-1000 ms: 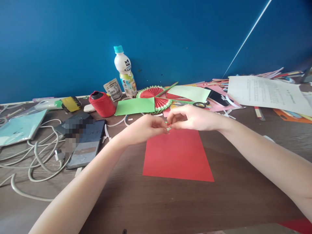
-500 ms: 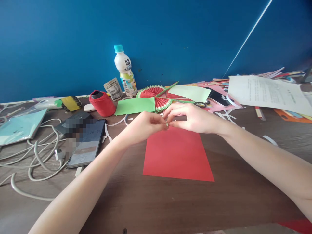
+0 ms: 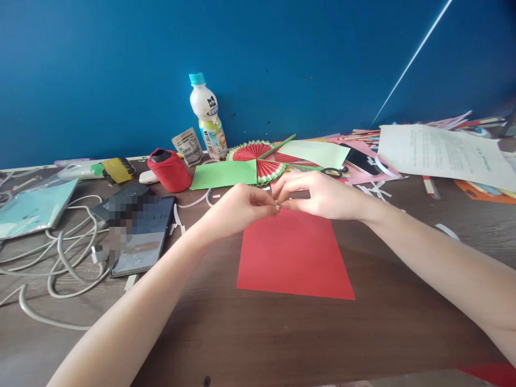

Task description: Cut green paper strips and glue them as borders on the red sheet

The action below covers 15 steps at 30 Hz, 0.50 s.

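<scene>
- Grip, left hand [image 3: 246,209]: thumb and fingers are pinching a small pale-green piece [image 3: 277,207] from its left side.
- Grip, right hand [image 3: 322,196]: thumb and bent fingers are closing on the same piece; the fingertips are hiding most of it, so its shape is not showing.
- Location: the piece is sitting between the fingertips, over the far part of a red sheet [image 3: 296,258]. Whether any finger is touching the sheet, I cannot tell.
- Hazard, left: the left forearm is passing near a phone [image 3: 147,236] and loose cables [image 3: 56,271]; a sideways sweep could be snagging or shifting these.
- Hazard, centre: only fingertips are bearing the piece, so uneven pressure could be making it slip or bend.
- Hazard, right: white scraps [image 3: 379,191] are lying beyond the right forearm; a brush of the arm could be scattering them.
- Edges: the sheet's left, near and right edges are showing; the hands are covering part of its far edge.
- Room: tabletop [image 3: 298,338] is extending toward the person; behind the hands, a pleated fan [image 3: 250,152] and green paper [image 3: 223,174] are limiting movement.
</scene>
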Tool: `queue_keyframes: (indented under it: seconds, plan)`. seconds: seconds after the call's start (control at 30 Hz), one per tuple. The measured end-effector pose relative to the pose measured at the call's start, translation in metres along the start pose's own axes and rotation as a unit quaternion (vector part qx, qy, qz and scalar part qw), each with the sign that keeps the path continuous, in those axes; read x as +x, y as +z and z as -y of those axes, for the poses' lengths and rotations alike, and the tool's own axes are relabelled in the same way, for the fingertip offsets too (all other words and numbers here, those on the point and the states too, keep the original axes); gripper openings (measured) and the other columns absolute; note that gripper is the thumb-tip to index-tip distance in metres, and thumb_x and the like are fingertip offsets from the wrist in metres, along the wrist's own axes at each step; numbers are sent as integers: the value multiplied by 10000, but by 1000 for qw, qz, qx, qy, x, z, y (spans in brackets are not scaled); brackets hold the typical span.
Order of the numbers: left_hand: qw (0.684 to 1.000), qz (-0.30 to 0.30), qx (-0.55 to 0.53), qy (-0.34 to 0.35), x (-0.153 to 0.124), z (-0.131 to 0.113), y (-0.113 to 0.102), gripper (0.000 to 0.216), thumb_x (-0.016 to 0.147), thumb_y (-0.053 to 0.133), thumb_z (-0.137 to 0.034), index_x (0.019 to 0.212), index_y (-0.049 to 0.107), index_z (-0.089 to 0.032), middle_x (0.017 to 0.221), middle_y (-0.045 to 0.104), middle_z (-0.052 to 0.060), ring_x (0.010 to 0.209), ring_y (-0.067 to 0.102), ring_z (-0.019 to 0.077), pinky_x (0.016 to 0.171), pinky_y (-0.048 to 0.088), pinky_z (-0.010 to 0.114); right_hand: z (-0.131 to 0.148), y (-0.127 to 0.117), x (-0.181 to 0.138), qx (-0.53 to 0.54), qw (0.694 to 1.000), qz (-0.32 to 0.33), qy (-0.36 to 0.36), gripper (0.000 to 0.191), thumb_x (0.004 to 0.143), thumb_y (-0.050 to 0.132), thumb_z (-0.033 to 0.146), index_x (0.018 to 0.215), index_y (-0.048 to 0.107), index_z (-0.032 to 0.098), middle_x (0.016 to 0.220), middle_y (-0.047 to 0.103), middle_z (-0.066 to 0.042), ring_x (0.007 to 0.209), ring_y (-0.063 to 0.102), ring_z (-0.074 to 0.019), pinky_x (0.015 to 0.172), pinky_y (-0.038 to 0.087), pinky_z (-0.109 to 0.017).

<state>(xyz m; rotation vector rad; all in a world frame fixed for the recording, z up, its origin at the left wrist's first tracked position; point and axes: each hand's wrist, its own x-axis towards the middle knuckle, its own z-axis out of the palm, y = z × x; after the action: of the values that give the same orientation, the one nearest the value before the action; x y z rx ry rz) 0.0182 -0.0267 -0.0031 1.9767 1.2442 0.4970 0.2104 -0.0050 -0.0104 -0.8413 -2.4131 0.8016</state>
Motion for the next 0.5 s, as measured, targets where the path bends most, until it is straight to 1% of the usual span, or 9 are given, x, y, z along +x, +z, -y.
queue_keyframes:
  seconds: [0.1, 0.2, 0.4, 0.5]
  plan:
    - [1000, 12, -3, 1, 0, 1, -1, 201, 727, 538, -297, 760, 712, -202, 785, 693, -25, 744, 587, 141, 653, 414, 232, -1, -1, -1, 1, 1000, 0, 2, 134, 782, 562, 276, 808, 677, 213, 989, 640, -44, 931, 572, -197, 810, 453, -357]
    - [1000, 21, 1, 6, 0, 3, -3, 203, 735, 526, -296, 764, 706, -207, 798, 690, -27, 771, 591, 146, 673, 415, 238, -1, -1, -1, -8, 1000, -2, 6, 128, 779, 555, 254, 798, 670, 203, 972, 640, -46, 915, 573, -190, 792, 455, -343]
    - [1000, 21, 10, -3, 0, 3, -6, 209, 732, 518, -306, 766, 699, -207, 805, 690, -22, 793, 595, 156, 715, 427, 254, 0, -2, 0, -2, 1000, 1, 7, 124, 769, 542, 227, 784, 662, 203, 965, 642, -41, 911, 574, -192, 773, 451, -332]
    - [1000, 21, 8, -6, 0, 2, -6, 208, 727, 517, -307, 761, 697, -208, 813, 693, -21, 805, 599, 159, 735, 433, 258, -1, -4, 0, 12, 1000, 8, 20, 138, 768, 531, 221, 797, 664, 201, 983, 641, -43, 914, 576, -195, 752, 452, -322]
